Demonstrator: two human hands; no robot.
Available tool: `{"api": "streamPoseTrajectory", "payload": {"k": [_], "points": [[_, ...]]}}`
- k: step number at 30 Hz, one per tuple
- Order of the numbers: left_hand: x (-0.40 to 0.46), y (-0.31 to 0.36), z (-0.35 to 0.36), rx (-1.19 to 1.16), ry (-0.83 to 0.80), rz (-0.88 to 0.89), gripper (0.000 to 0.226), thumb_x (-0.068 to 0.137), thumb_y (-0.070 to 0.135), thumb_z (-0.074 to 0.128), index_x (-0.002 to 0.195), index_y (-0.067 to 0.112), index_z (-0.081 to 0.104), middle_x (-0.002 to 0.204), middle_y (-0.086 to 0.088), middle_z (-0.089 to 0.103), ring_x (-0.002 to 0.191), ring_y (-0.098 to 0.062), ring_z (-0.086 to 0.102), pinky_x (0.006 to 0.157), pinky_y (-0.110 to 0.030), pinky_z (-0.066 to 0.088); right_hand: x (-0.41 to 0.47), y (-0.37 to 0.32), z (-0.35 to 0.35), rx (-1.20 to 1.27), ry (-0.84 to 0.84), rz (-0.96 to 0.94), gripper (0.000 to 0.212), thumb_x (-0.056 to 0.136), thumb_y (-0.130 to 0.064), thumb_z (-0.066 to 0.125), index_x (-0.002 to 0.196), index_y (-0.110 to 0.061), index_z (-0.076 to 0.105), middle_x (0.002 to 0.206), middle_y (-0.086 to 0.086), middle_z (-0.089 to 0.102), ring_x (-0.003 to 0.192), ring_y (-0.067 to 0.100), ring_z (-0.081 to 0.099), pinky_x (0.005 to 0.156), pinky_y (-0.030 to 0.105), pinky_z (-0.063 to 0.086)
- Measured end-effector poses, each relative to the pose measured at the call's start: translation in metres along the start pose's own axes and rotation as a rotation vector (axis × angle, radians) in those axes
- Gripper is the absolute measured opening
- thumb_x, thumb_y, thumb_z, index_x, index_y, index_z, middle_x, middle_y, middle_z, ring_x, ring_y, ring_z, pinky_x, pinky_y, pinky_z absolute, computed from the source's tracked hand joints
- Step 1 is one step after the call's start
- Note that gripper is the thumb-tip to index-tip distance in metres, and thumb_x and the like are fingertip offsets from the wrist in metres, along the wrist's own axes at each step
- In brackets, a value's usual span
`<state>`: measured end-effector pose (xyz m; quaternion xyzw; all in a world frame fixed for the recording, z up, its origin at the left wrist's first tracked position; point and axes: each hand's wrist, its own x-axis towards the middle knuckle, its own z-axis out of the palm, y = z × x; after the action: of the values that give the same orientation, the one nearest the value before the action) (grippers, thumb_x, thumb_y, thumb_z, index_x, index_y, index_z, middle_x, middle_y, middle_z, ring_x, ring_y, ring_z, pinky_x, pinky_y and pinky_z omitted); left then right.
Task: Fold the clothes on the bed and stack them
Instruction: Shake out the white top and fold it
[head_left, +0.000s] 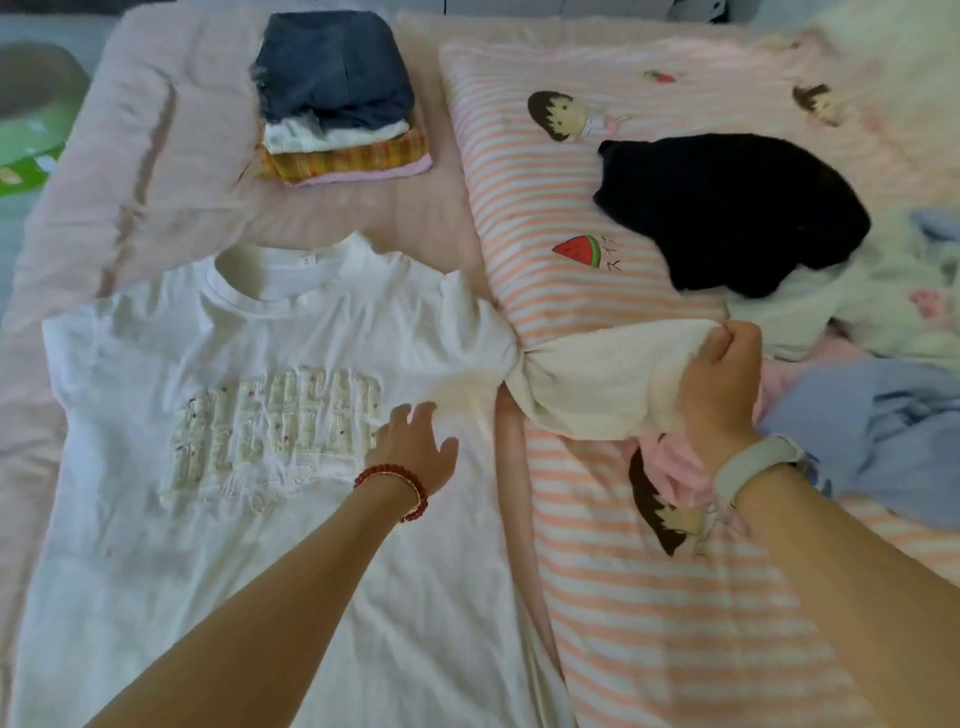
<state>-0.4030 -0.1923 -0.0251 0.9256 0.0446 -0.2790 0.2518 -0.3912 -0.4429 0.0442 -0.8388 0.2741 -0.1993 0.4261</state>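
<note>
White cotton T-shirt flat on bed, raised lettering. Left hand fingers spread, pressing chest. Right hand fingers pinching bunched sleeve.

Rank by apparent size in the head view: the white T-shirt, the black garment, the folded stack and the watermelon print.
1. white T-shirt, though nearest the camera
2. black garment
3. folded stack, farther away, so its rank against the black garment is unsure
4. watermelon print

The white T-shirt bears raised cream block letters across its chest, too blurred to read; nothing else is legible.
</note>
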Motion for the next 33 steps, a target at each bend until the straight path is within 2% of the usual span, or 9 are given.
{"api": "streamPoseTrajectory", "payload": {"k": [7, 10, 13, 16, 19, 23, 25, 29, 33], "points": [[0.033, 0.141, 0.008, -0.063, 0.121, 0.323, 0.067, 0.09, 0.028, 0.054, 0.147, 0.023, 0.018, 0.154, -0.008, 0.016, 0.137, -0.032, 0.024, 0.11, -0.045, 0.031, 0.112, 0.029, -0.093, -0.051, 0.236, -0.118, 0.012, 0.102, -0.012, 0.024, 0.097, -0.012, 0.035, 0.068, -0.009, 0.034, 0.055, 0.01, 0.033, 0.056, 0.024, 0.02], [0.048, 0.166, 0.019, 0.254, 0.227, 0.298, 0.061, 0.089, 0.041, 0.05, 0.144, 0.029, 0.025, 0.148, -0.004, 0.031, 0.132, -0.029, 0.029, 0.103, -0.045, 0.032, 0.143, 0.064, -0.124, -0.073, 0.283, 0.064, 0.024, 0.101, -0.014, 0.025, 0.112, -0.005, 0.044, 0.093, 0.006, 0.054, 0.082, 0.029, 0.05, 0.065, 0.029, 0.03], [0.059, 0.185, 0.032, 0.412, 0.168, 0.318, 0.039, 0.091, 0.048, 0.041, 0.124, 0.031, 0.052, 0.124, -0.001, 0.055, 0.118, -0.024, 0.042, 0.095, -0.04, 0.031, 0.144, 0.109, -0.128, -0.153, 0.038, 0.284, 0.041, 0.1, -0.015, 0.031, 0.14, -0.003, 0.03, 0.139, 0.018, 0.042, 0.124, 0.034, 0.043, 0.098, 0.03, 0.036], [0.067, 0.195, 0.047, 0.343, 0.216, 0.341, 0.032, 0.094, 0.038, 0.039, 0.108, 0.022, 0.063, 0.119, -0.004, 0.054, 0.113, -0.026, 0.044, 0.094, -0.04, 0.032, 0.13, 0.141, -0.12, -0.177, -0.091, 0.297, 0.048, 0.099, -0.022, 0.04, 0.141, -0.002, 0.029, 0.142, 0.02, 0.039, 0.128, 0.036, 0.039, 0.104, 0.049, 0.035], [0.084, 0.198, 0.052, 0.105, 0.262, 0.337, 0.031, 0.091, 0.028, 0.05, 0.119, 0.015, 0.053, 0.137, -0.006, 0.042, 0.127, -0.03, 0.032, 0.099, -0.045, 0.034, 0.127, 0.153, -0.116, -0.265, -0.086, 0.376, 0.05, 0.095, -0.033, 0.046, 0.131, 0.001, 0.042, 0.131, 0.02, 0.05, 0.118, 0.038, 0.047, 0.096, 0.05, 0.041], [0.101, 0.201, 0.052, 0.355, 0.053, 0.28, 0.086, 0.082, 0.045, 0.061, 0.147, 0.033, 0.005, 0.157, 0.006, 0.008, 0.143, -0.026, 0.003, 0.109, -0.053, 0.021, 0.13, 0.151, -0.117, -0.495, -0.236, 0.417, 0.043, 0.093, -0.028, 0.048, 0.117, 0.007, 0.053, 0.122, 0.026, 0.054, 0.111, 0.042, 0.05, 0.089, 0.045, 0.045], [0.103, 0.201, 0.053, 0.368, 0.048, 0.28, 0.086, 0.082, 0.047, 0.061, 0.147, 0.034, 0.006, 0.155, 0.004, 0.014, 0.143, -0.025, 0.006, 0.108, -0.052, 0.02, 0.126, 0.139, -0.116, -0.55, -0.167, 0.35, 0.036, 0.092, -0.02, 0.047, 0.113, 0.008, 0.053, 0.119, 0.026, 0.054, 0.11, 0.042, 0.049, 0.086, 0.045, 0.043], [0.093, 0.197, 0.043, -0.043, 0.143, 0.366, 0.058, 0.085, 0.023, 0.063, 0.139, 0.018, 0.041, 0.147, -0.008, 0.033, 0.136, -0.026, 0.026, 0.112, -0.039, 0.024, 0.101, 0.098, -0.108, -0.523, 0.119, -0.094, 0.018, 0.089, -0.012, 0.05, 0.096, 0.004, 0.055, 0.1, 0.022, 0.059, 0.1, 0.039, 0.051, 0.075, 0.043, 0.036], [0.061, 0.168, 0.006, -0.742, 0.058, 0.164, 0.023, 0.091, 0.013, 0.056, 0.114, 0.012, 0.06, 0.123, -0.009, 0.057, 0.114, -0.024, 0.052, 0.09, -0.037, 0.046, 0.062, 0.045, -0.095, -0.273, 0.063, -0.325, 0.016, 0.094, -0.011, 0.049, 0.098, 0.004, 0.053, 0.061, 0.01, 0.053, 0.053, 0.032, 0.049, 0.043, 0.029, 0.026]]}}
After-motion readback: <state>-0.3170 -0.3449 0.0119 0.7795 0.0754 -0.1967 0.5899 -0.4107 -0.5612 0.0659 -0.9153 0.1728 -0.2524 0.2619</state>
